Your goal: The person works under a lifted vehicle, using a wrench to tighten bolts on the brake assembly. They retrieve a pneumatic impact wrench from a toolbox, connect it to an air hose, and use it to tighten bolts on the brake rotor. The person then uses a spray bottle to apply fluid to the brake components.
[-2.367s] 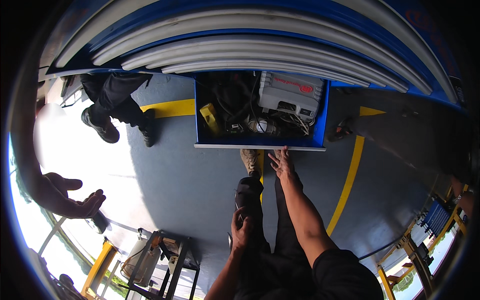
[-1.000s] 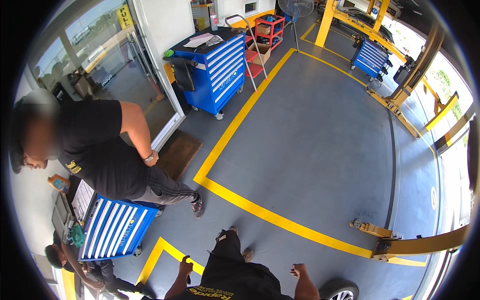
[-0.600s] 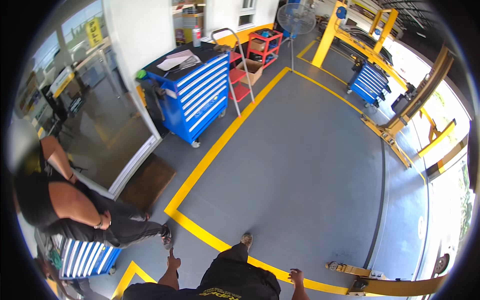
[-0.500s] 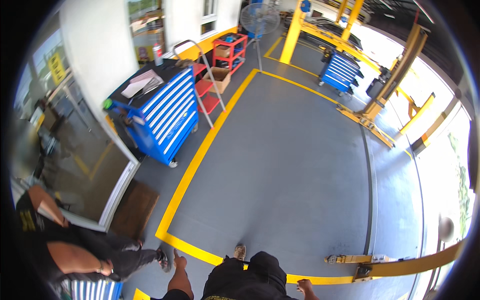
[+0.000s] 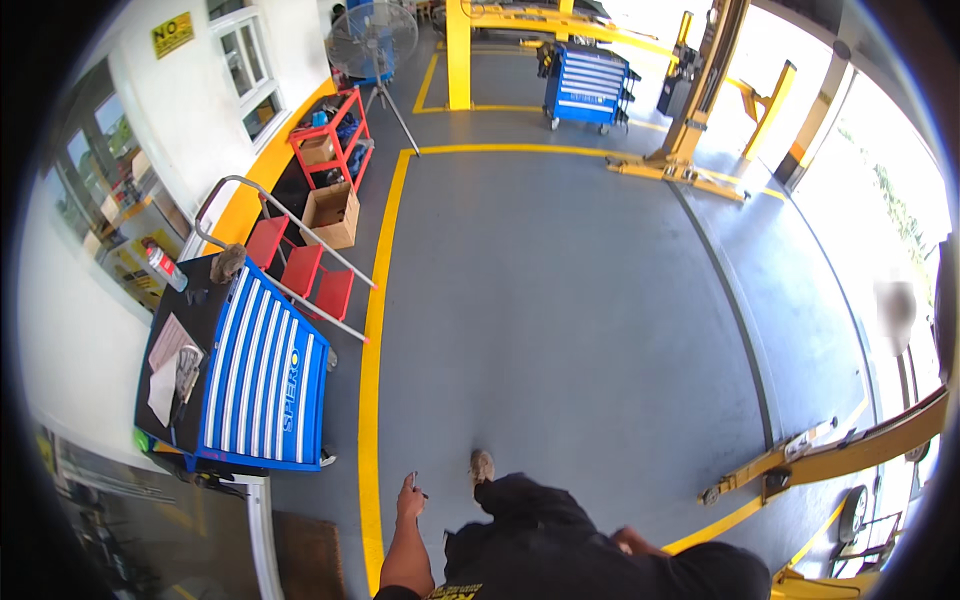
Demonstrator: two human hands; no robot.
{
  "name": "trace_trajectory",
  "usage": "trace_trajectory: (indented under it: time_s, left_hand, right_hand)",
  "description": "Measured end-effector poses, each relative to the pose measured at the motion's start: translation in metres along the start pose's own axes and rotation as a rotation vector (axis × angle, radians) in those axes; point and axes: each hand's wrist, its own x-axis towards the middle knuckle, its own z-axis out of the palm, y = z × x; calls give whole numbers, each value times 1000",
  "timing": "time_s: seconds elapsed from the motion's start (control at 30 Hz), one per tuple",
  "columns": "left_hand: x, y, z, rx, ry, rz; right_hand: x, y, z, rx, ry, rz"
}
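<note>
My left hand (image 5: 410, 499) hangs low in front of me, left of my shoe (image 5: 481, 466) and just right of the yellow floor line. Its fingers are closed around a small, thin object (image 5: 415, 480) with a greyish tip, too small to name. My right hand (image 5: 628, 542) is close against my dark clothing, and its fingers are mostly hidden. Neither hand touches the nearest furniture, a blue tool cabinet (image 5: 268, 385) with several silver-edged drawers at the left. On its black top lie papers (image 5: 170, 360), a spray can (image 5: 166, 268) and a brownish cloth (image 5: 228, 263).
A red step stool (image 5: 300, 270) stands past the cabinet, then a cardboard box (image 5: 330, 214), a red shelf cart (image 5: 338, 140) and a stand fan (image 5: 375, 45). Yellow lines (image 5: 372, 400) border the grey floor. Lift arms (image 5: 830, 458) jut in at right; another blue cabinet (image 5: 588, 88) stands far off.
I have moved forward past the near yellow line, and my view has turned. The person at lower left is out of view. My right hand has drawn in against my clothing.
</note>
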Motion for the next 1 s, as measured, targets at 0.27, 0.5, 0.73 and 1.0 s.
trace_trajectory:
  time_s: [0.27, 0.5, 0.73, 1.0]
  left_hand:
    - [71, 13, -161, -41, 172, -239]
    - [235, 161, -244, 261, 150, -345]
    - [574, 463, -254, 242, -27, -101]
    - [872, 951, -137, -108, 47, 256]
  right_hand:
    - [25, -267, -526, 578, 826, -143]
    - [166, -279, -753, 626, 846, 105]
    - [190, -250, -821, 871, 804, 386]
    - [312, -158, -866, 1215, 650, 641]
